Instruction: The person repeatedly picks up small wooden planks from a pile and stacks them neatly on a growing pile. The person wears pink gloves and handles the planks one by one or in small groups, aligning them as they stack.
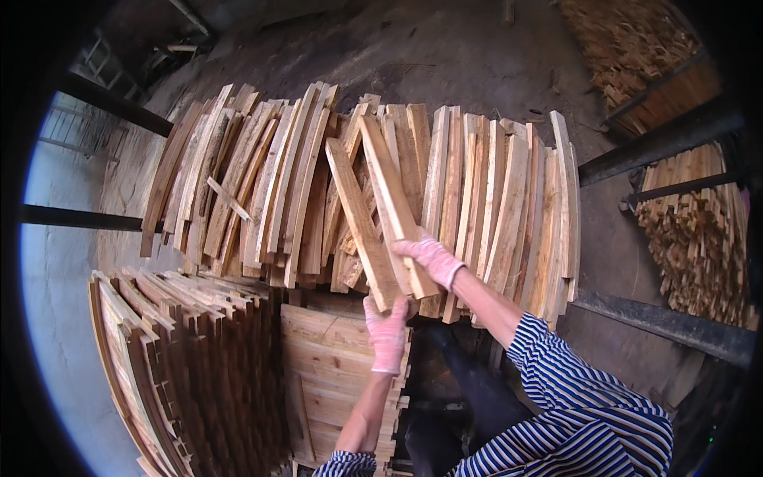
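My left hand (pixel 385 332), in a pink-and-white glove, is closed on the near end of a narrow wooden plank (pixel 356 219). That plank slants away from me to the far left. Just right of it, a second wooden plank (pixel 392 187) lies at a similar slant, and my right hand (pixel 431 258), gloved the same way, grips it near its lower end. Both pieces rest over a long row of rough wooden planks (pixel 278 183). The fingertips of each hand are partly hidden by the wood.
A tall stack of planks (pixel 131 318) stands at the near left, beside a layered pile of flat boards (pixel 326 342). Dark metal bars (pixel 91 219) flank the row on both sides. More cut wood (pixel 695 230) is heaped at the right and far right (pixel 628 48).
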Available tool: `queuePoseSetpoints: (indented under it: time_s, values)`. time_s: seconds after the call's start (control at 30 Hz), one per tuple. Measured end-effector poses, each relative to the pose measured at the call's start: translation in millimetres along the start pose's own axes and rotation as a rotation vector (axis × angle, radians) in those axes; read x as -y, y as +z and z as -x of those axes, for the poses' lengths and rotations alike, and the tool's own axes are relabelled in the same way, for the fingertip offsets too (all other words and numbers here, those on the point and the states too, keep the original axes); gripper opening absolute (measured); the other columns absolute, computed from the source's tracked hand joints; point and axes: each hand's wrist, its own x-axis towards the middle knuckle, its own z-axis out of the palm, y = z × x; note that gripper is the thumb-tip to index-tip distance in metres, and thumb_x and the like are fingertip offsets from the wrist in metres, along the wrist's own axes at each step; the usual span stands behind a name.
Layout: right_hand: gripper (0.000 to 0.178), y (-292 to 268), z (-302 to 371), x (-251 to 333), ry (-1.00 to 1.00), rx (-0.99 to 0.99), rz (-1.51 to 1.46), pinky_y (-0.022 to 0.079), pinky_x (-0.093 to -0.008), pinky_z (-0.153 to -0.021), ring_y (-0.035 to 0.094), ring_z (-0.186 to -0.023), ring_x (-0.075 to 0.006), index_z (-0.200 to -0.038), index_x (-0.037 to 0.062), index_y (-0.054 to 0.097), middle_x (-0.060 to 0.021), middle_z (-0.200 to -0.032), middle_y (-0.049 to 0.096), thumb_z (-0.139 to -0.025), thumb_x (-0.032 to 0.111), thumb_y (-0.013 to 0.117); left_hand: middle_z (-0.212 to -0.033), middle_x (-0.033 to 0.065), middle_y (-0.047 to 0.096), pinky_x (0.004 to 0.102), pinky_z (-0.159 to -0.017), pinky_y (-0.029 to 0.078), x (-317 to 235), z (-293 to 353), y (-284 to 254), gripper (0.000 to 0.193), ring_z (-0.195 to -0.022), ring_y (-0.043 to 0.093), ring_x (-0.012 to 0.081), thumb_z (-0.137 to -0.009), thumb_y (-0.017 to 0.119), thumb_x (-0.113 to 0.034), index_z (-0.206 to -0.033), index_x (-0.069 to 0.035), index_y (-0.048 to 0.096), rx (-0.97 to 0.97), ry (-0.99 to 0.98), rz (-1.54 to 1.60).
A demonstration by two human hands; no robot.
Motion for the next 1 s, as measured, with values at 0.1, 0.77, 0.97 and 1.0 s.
queuePoseSetpoints:
  time_s: [0.1,0.77,0.97,1.0]
  values:
    - [0.102,-33.1,50.4,-20.3,0.095,0.112,-0.237,0.050,-0.0447,-0.105,0.061,-0.112,-0.0308,-0.152,-0.0016,0.033,-0.0135,-0.124,0.063,-0.076,0.038,0.088,-0.115,0.0135,0.064,0.0357,-0.081,0.059,-22.5,45.7,-28.9,0.061,-0.088,0.068,0.0240,-0.090,0.078,-0.018,-0.138,-0.002,0.042,0.189,-0.167,0.368]
    - [0.107,27.0,231.7,-77.8,0.265,0.281,0.181,0.044,-0.0366,-0.111,0.055,-0.127,-0.0266,-0.152,-0.0010,0.032,-0.0182,-0.136,0.055,-0.071,0.038,0.091,-0.131,0.0224,0.059,0.0516,-0.105,0.051,36.0,-18.8,-85.6,0.097,-0.118,0.060,0.0368,-0.083,0.075,-0.063,-0.148,0.000,0.039,0.347,-0.499,0.421]
    - [0.118,38.8,225.7,-167.5,0.402,0.461,0.992,0.039,-0.0434,-0.115,0.049,-0.140,-0.0313,-0.162,0.0091,0.017,-0.0187,-0.152,0.048,-0.073,0.053,0.081,-0.113,0.0189,0.069,0.0493,-0.094,0.059,134.0,47.0,-163.6,0.073,-0.102,0.069,0.0349,-0.089,0.074,-0.052,-0.133,0.003,0.053,-0.002,-0.349,0.895]
    - [0.116,62.7,213.7,-182.5,0.281,0.428,1.021,0.039,-0.0440,-0.115,0.048,-0.141,-0.0322,-0.163,0.0119,0.016,-0.0184,-0.153,0.048,-0.075,0.053,0.080,-0.114,0.0176,0.070,0.0485,-0.094,0.058,144.4,56.8,-181.7,0.072,-0.103,0.069,0.0347,-0.089,0.073,-0.054,-0.132,0.001,0.055,-0.093,-0.356,0.874]
